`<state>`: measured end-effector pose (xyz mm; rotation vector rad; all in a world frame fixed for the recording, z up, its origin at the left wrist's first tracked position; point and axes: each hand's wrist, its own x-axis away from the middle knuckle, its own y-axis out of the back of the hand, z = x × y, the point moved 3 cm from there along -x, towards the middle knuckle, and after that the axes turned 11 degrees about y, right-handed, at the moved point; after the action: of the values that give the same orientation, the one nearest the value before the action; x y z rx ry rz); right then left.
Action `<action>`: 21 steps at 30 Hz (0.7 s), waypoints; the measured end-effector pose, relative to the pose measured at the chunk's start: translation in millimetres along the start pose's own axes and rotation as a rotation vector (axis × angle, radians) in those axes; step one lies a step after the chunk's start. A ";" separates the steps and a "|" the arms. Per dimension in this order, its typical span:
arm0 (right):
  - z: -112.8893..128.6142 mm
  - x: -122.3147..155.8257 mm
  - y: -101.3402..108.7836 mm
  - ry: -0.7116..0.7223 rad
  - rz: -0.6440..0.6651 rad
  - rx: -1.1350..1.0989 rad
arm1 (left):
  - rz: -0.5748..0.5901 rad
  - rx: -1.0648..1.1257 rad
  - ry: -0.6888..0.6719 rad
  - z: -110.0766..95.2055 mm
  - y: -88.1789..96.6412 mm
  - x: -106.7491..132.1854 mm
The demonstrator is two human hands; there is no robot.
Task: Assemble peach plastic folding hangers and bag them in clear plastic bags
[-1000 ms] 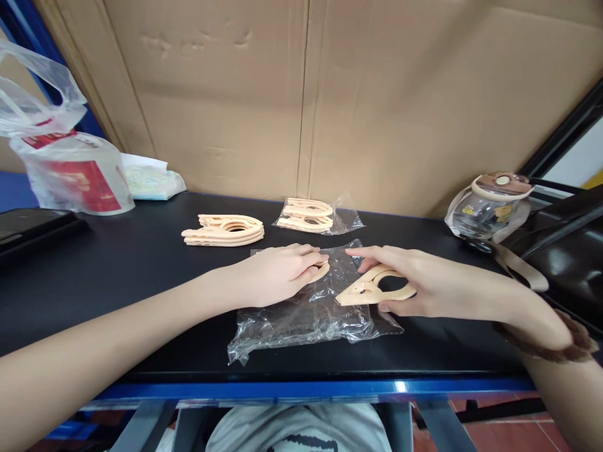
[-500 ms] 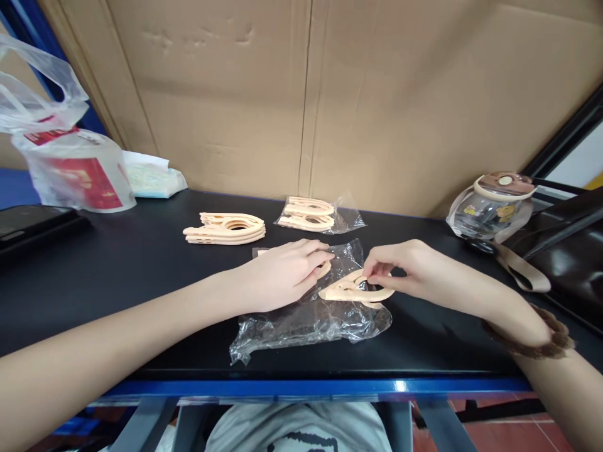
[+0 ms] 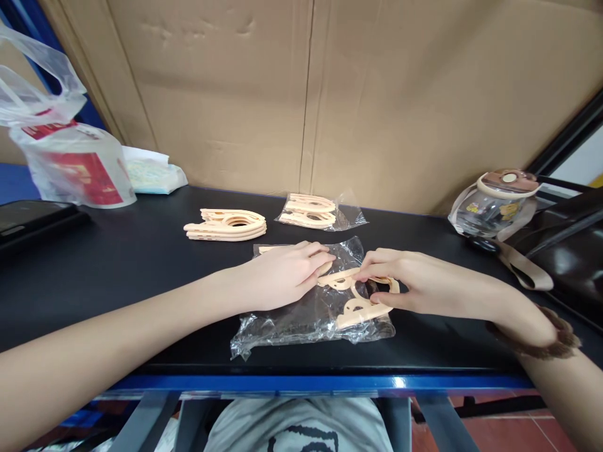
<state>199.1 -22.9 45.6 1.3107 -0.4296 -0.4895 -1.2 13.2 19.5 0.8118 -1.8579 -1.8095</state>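
My left hand (image 3: pixel 289 273) lies flat, fingers stretched, on a crinkled clear plastic bag (image 3: pixel 292 326). Pale beige plastic, partly hidden, shows beneath its fingers and behind its knuckles. To the right, my right hand (image 3: pixel 393 276) pinches a beige folding hanger (image 3: pixel 360 314) over the bag's right side. The hanger's two arms are spread apart, pointing left, with a curved hook part between them; my fingers cover some of it. Behind my left hand lies a stack of folded beige hangers (image 3: pixel 226 226). Another bagged set of hangers (image 3: pixel 308 210) rests further back.
A plastic carrier bag with a white and red container (image 3: pixel 80 169), a tissue pack (image 3: pixel 153 172) and a black phone-like device (image 3: pixel 38 220) are at left. A clear lidded bottle (image 3: pixel 497 204) and a dark bag (image 3: pixel 565 238) stand at right. Cardboard (image 3: pixel 226 94) backs the black table.
The hanger in my right hand has opened out: its arms were close together and are now spread, one swung toward the table's front edge. My left hand stays in place.
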 end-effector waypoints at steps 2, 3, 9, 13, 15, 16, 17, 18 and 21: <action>5.2 -1.2 -1.9 -0.003 -0.017 0.037 | 0.008 0.013 0.014 -0.7 0.9 -0.1; 7.9 -2.3 -2.9 -0.004 -0.029 0.061 | 0.010 0.029 0.025 -0.9 1.4 -0.2; 18.5 -8.5 -8.9 0.026 -0.093 0.145 | 0.035 0.090 0.065 -3.2 0.1 0.4; 17.9 -6.5 -7.1 0.026 -0.091 0.134 | 0.059 0.092 0.088 -6.8 -1.2 2.1; 14.5 -3.4 -4.4 0.020 -0.068 0.080 | 0.067 0.099 0.103 -7.8 -0.9 3.0; 12.1 -1.7 -2.9 0.017 -0.055 0.044 | 0.073 0.105 0.107 -7.9 -0.7 3.4; 9.2 0.0 -1.5 0.015 -0.047 0.012 | 0.079 0.112 0.109 -7.6 -0.7 3.9; 6.2 1.3 -0.2 0.012 -0.046 -0.010 | 0.088 0.121 0.110 -7.2 -0.8 4.4; -1.0 2.4 1.2 -0.005 -0.056 -0.025 | 0.123 0.149 0.104 -5.9 -2.2 5.5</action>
<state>201.7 -23.2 46.6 1.3000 -0.3901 -0.5437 -1.1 5.2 17.1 0.8078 -1.9477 -1.5403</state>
